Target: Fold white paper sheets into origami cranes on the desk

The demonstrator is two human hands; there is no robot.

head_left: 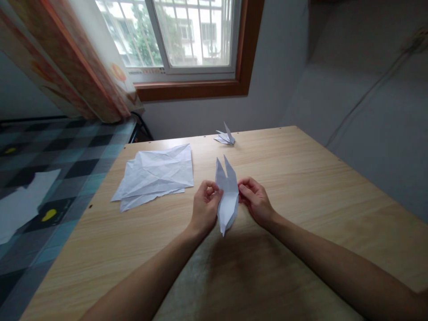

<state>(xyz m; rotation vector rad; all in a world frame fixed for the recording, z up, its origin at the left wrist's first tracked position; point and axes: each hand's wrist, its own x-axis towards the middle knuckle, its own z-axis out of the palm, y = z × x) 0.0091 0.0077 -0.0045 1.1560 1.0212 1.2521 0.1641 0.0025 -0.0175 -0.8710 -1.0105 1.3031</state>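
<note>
A folded piece of white paper (228, 203) is held above the table, with two pointed flaps at its far end and a narrow tip toward me. My left hand (207, 203) pinches its left edge between thumb and curled fingers. On the opposite side, my right hand (256, 200) is closed at the paper's right edge, its fingertips partly hidden behind the fold. Farther back on the table stands a small folded paper figure (225, 137) with a raised point.
Creased white sheets (160, 174) lie stacked on the wooden table (317, 191) at the left. Beyond the table's left edge, a checked bedspread (20, 276) carries more white paper (23, 200). A window (197, 35) and a curtain (73, 53) are behind.
</note>
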